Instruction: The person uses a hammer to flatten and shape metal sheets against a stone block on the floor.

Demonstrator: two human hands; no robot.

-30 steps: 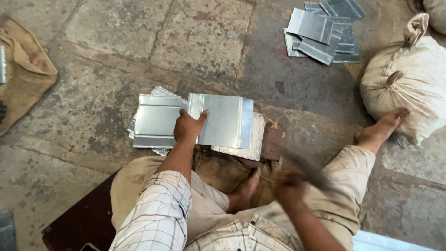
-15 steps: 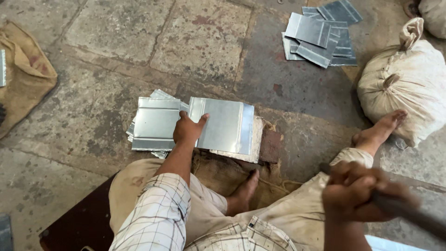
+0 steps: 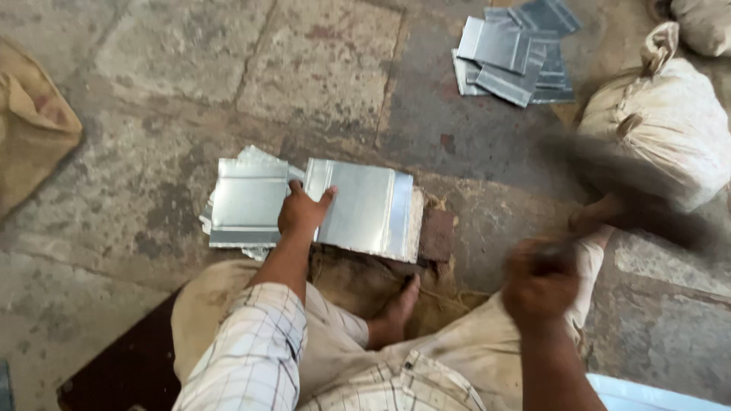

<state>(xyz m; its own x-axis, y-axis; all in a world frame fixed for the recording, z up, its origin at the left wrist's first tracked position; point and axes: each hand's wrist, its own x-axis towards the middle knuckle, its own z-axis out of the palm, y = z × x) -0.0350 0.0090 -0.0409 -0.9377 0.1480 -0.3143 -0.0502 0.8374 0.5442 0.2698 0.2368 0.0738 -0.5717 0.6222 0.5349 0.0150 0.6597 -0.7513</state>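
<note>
**Pinning a metal sheet while a blurred tool swings**

Looking down from the head camera, the shiny metal sheet (image 3: 364, 207) lies flat on a dark block (image 3: 435, 236) on the stone floor (image 3: 152, 68), probably so the block gives it a firm backing. The left hand (image 3: 301, 215) presses on the sheet's left edge, fingers (image 3: 326, 199) spread flat and gripping nothing, seemingly to keep it from sliding. Left of the sheet, touching it, rests a stack of similar sheets (image 3: 247, 204). Right of the sheet and nearer the person, the right hand (image 3: 539, 280) is closed around a dark tool handle (image 3: 632, 202), badly blurred, so its head cannot be made out. Well beyond the sheet lie more sheets (image 3: 509, 52), beside a tied sack (image 3: 664, 122).
</note>
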